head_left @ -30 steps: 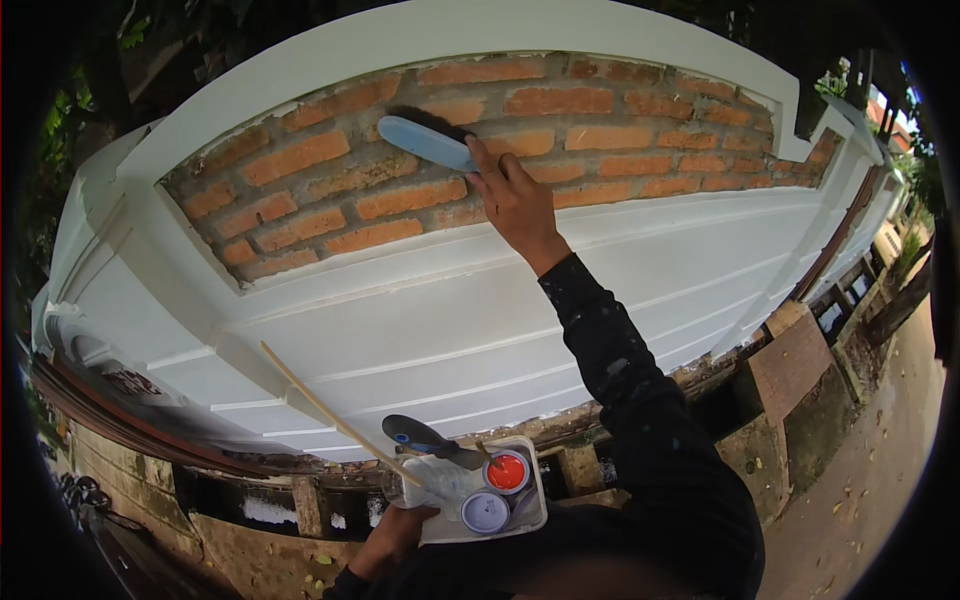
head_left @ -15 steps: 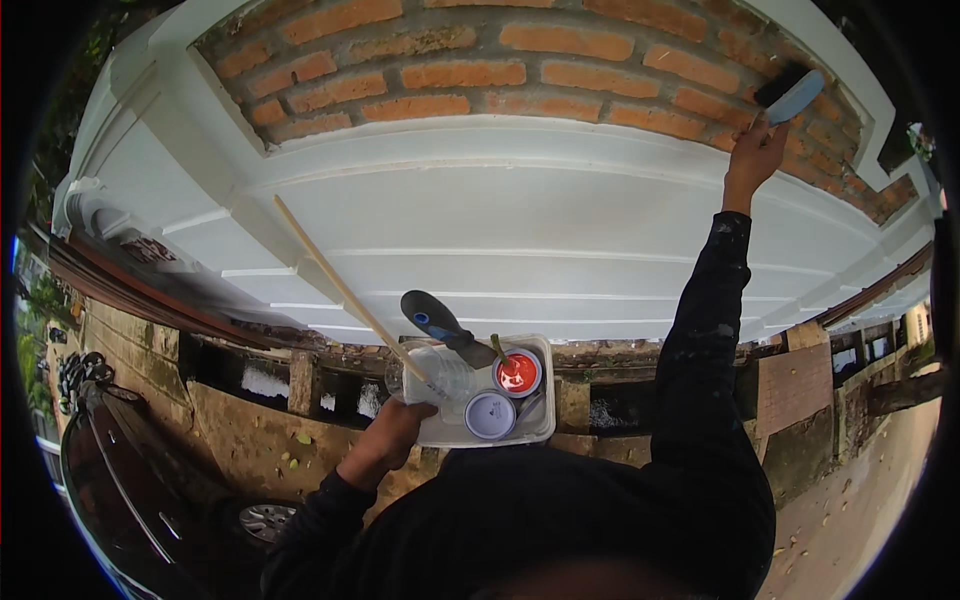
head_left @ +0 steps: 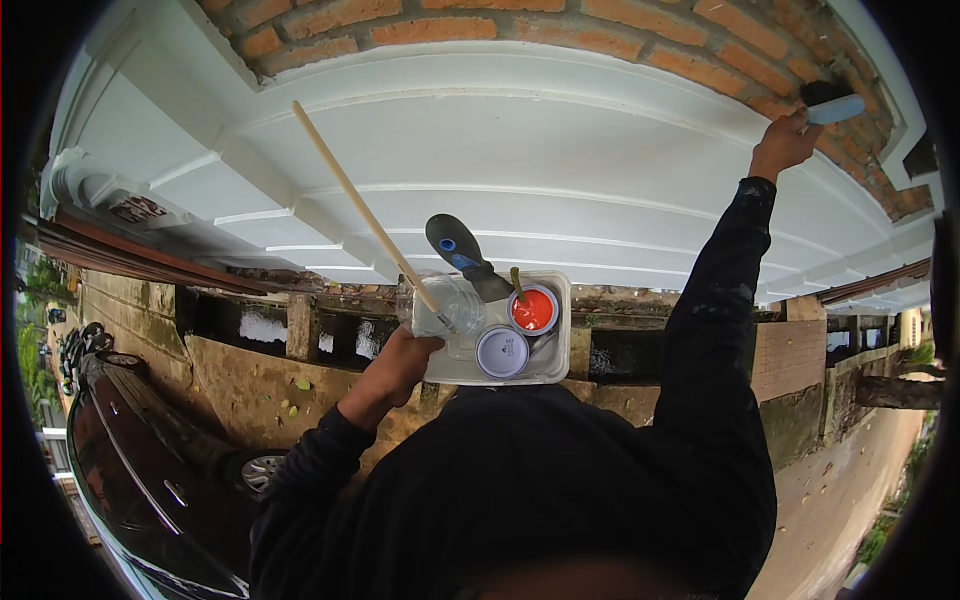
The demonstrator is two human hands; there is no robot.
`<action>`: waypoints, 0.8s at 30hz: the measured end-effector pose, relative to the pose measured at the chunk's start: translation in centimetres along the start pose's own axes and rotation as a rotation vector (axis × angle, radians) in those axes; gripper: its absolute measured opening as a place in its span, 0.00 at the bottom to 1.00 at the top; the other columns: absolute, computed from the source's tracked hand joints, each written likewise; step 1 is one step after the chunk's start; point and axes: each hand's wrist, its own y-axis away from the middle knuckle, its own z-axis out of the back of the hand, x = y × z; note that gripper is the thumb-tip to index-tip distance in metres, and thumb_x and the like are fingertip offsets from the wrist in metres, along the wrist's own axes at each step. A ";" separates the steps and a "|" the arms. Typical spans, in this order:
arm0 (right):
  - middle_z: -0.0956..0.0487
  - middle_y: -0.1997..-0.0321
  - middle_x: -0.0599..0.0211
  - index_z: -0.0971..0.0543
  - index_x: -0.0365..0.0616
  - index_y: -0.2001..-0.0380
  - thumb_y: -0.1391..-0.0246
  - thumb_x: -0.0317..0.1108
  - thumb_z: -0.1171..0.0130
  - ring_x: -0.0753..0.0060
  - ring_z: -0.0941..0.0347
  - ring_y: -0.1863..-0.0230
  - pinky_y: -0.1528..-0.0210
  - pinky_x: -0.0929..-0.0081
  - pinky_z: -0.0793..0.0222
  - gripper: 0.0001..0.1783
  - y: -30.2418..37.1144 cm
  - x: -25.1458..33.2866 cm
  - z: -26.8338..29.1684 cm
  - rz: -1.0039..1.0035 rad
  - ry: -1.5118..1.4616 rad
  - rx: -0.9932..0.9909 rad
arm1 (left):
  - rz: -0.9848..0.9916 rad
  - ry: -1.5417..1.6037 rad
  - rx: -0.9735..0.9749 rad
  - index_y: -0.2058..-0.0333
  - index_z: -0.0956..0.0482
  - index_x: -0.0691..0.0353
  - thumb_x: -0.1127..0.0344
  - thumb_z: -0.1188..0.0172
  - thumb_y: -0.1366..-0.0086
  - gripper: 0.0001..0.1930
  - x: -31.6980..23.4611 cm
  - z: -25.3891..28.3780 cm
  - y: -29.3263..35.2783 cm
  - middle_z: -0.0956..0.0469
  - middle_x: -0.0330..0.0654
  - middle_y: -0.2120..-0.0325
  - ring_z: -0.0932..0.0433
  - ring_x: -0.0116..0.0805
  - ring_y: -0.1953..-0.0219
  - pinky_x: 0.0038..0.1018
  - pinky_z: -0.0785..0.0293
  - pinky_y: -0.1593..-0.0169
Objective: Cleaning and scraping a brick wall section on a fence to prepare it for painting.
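My right hand [head_left: 785, 147] is closed round the pale blue handle of a brush [head_left: 838, 109], its dark bristles against the brick panel [head_left: 610, 38] near that panel's right end. Low in front of my body, my left hand [head_left: 400, 368] grips the left side of a whitish plastic tray [head_left: 563, 360]. Inside the tray are an open tin of red-orange paint [head_left: 533, 312], a round pale lavender lid or tin [head_left: 502, 353] and a clear plastic container [head_left: 460, 300]. A long wooden stick [head_left: 360, 210] and a dark-handled scraper [head_left: 452, 243] lean out of it.
A white moulded wall [head_left: 520, 150] frames the bricks and fills the space ahead. Below it runs a dark open drain [head_left: 345, 325] with concrete crosspieces. A dark car [head_left: 150, 440] stands at the lower left, and a paved surface [head_left: 850, 490] lies at the right.
My right hand has moved the brush right and lower along the bricks. The view has tilted down, so wall and tray sit higher in the picture. My left hand keeps its grip.
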 end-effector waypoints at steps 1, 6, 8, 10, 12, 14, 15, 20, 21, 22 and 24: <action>0.20 0.56 0.45 0.33 0.35 0.40 0.35 0.39 0.51 0.49 0.21 0.56 0.56 0.59 0.28 0.25 1.0 0.4 -0.2 0.061 0.066 0.037 | 0.029 0.007 0.000 0.52 0.25 0.71 0.72 0.49 0.37 0.15 0.0 -0.2 -0.3 0.21 0.45 0.60 0.24 0.33 0.59 0.29 0.29 0.53; 0.19 0.58 0.50 0.34 0.49 0.36 0.37 0.39 0.45 0.48 0.20 0.61 0.64 0.62 0.24 0.27 11.4 4.9 -6.0 0.466 0.115 0.300 | 0.048 0.111 -0.047 0.52 0.25 0.72 0.74 0.49 0.39 0.17 2.4 0.0 -1.1 0.21 0.46 0.57 0.24 0.36 0.55 0.30 0.30 0.50; 0.19 0.58 0.51 0.35 0.50 0.36 0.37 0.40 0.45 0.51 0.19 0.62 0.64 0.63 0.24 0.27 9.1 5.6 -5.1 0.536 0.098 0.373 | -0.195 -0.241 -0.032 0.55 0.23 0.71 0.74 0.48 0.40 0.15 7.8 3.6 -1.8 0.21 0.46 0.58 0.23 0.37 0.57 0.31 0.28 0.52; 0.18 0.61 0.53 0.33 0.48 0.37 0.36 0.41 0.46 0.52 0.20 0.64 0.66 0.64 0.24 0.26 3.6 1.0 -1.7 0.551 0.233 0.194 | 0.014 0.075 -0.060 0.56 0.23 0.71 0.75 0.47 0.41 0.14 3.6 -1.1 -1.4 0.21 0.47 0.57 0.22 0.38 0.57 0.31 0.28 0.52; 0.18 0.64 0.53 0.32 0.44 0.38 0.35 0.41 0.48 0.55 0.20 0.67 0.68 0.65 0.26 0.25 -3.3 -4.3 2.4 0.348 0.214 -0.026 | 0.101 0.158 -0.040 0.56 0.23 0.71 0.74 0.47 0.41 0.14 2.7 -3.3 -1.4 0.21 0.47 0.59 0.22 0.38 0.56 0.31 0.27 0.52; 0.18 0.66 0.51 0.32 0.38 0.40 0.34 0.41 0.49 0.57 0.20 0.69 0.69 0.66 0.27 0.25 -8.4 -9.5 5.3 0.015 0.090 -0.015 | 0.100 0.059 -0.042 0.55 0.24 0.72 0.74 0.47 0.41 0.15 2.8 -4.9 -2.0 0.20 0.47 0.61 0.21 0.39 0.59 0.30 0.27 0.53; 0.19 0.66 0.50 0.32 0.36 0.40 0.34 0.41 0.49 0.58 0.21 0.69 0.68 0.66 0.28 0.25 -8.1 -8.4 5.0 -0.050 0.048 0.002 | 0.125 0.099 -0.060 0.55 0.23 0.73 0.74 0.47 0.41 0.15 3.1 -5.5 -1.8 0.20 0.48 0.61 0.21 0.39 0.59 0.31 0.26 0.54; 0.19 0.64 0.52 0.35 0.50 0.35 0.38 0.38 0.45 0.50 0.21 0.67 0.71 0.64 0.27 0.29 1.8 0.5 -1.0 0.426 0.004 0.309 | -0.036 -0.228 -0.013 0.57 0.23 0.74 0.73 0.47 0.40 0.15 6.0 -8.0 -2.9 0.19 0.47 0.63 0.21 0.38 0.62 0.31 0.26 0.57; 0.19 0.65 0.55 0.35 0.53 0.35 0.39 0.38 0.44 0.52 0.21 0.69 0.72 0.64 0.27 0.29 2.3 1.1 -1.1 0.571 0.117 0.458 | 0.082 -0.056 -0.031 0.57 0.22 0.73 0.73 0.47 0.40 0.14 4.7 -10.1 -2.3 0.19 0.48 0.62 0.20 0.40 0.61 0.31 0.25 0.56; 0.20 0.67 0.58 0.35 0.55 0.35 0.39 0.39 0.42 0.54 0.21 0.70 0.73 0.65 0.27 0.30 2.2 1.4 -1.0 0.713 0.232 0.601 | 0.198 0.113 -0.048 0.57 0.21 0.72 0.73 0.47 0.40 0.13 3.8 -11.6 -2.1 0.18 0.50 0.62 0.19 0.41 0.60 0.31 0.25 0.55; 0.20 0.67 0.58 0.32 0.54 0.36 0.40 0.38 0.42 0.56 0.20 0.69 0.72 0.66 0.26 0.28 -1.5 -1.1 -0.4 0.709 0.119 0.319 | 0.164 0.081 -0.068 0.60 0.20 0.71 0.73 0.48 0.39 0.12 5.1 -12.4 -2.3 0.18 0.51 0.62 0.19 0.40 0.59 0.31 0.24 0.55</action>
